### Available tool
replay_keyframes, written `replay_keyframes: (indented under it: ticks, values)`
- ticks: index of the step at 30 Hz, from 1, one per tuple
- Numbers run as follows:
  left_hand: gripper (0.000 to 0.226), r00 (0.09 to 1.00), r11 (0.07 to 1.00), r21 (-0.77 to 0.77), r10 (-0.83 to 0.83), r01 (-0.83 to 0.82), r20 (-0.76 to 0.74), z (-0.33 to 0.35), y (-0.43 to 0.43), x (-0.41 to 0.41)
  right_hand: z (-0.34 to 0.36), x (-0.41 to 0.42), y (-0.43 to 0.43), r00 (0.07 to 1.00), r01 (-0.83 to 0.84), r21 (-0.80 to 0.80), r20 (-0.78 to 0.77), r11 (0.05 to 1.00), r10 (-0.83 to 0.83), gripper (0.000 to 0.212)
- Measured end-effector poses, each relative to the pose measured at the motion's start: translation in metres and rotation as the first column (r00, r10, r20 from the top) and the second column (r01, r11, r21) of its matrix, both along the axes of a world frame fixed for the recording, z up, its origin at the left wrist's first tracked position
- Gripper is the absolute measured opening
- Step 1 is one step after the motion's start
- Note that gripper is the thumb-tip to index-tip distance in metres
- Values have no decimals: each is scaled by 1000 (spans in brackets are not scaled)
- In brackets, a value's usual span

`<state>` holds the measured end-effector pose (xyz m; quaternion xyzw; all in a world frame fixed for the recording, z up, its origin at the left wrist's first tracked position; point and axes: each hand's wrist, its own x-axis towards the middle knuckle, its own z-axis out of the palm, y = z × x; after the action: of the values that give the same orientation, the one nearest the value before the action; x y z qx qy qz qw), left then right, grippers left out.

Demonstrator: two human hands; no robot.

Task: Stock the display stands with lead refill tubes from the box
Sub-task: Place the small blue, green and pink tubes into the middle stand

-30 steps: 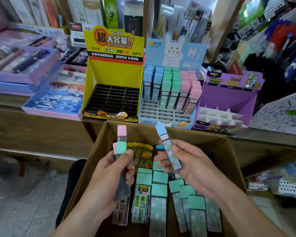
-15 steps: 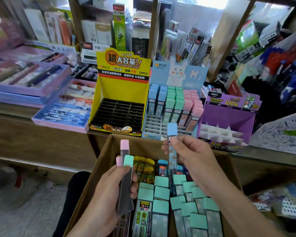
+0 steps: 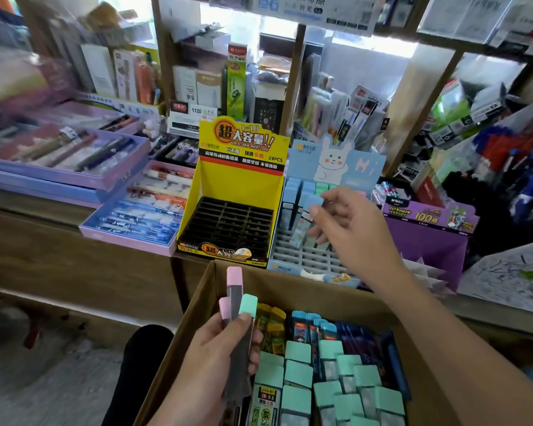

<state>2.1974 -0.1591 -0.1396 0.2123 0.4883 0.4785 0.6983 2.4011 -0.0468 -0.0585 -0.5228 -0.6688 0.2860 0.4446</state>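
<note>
An open cardboard box (image 3: 336, 284) below me holds several lead refill tubes (image 3: 299, 373) with green caps, plus yellow and blue ones at the back. My left hand (image 3: 216, 358) grips a bundle of tubes (image 3: 236, 305) with pink and green caps above the box's left side. My right hand (image 3: 348, 229) holds a blue-capped tube (image 3: 305, 219) tilted over the slots of the blue rabbit display stand (image 3: 308, 259), whose back rows hold blue, green and pink tubes. The yellow display stand (image 3: 237, 186) beside it has empty black slots.
A purple display stand (image 3: 428, 241) with white dividers sits right of the blue one. Pink and purple pen trays (image 3: 126, 238) lie on the wooden counter (image 3: 59, 259) to the left. Shelves packed with stationery rise behind. My knee (image 3: 145, 348) is left of the box.
My right hand moved up and forward from over the box to the blue stand, carrying the blue-capped tube. My left hand kept its bundle in place. The view tilted upward.
</note>
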Motion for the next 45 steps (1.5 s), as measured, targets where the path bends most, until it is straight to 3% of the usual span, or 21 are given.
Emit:
replay_keyframes:
  ticks: [5,15,45]
  values:
    - [22,1000,1000,7,-2,2,-3,-2,0,-2,11,-2,22,985,48,107,159,993,-65,7]
    - [28,1000,999,40,1,-1,-14,-4,2,-3,16,-4,48,952,64,115,292,991,-96,9]
    - [24,996,998,49,-36,40,-78,-1,3,-5,19,-18,57,831,89,94,542,992,-126,8]
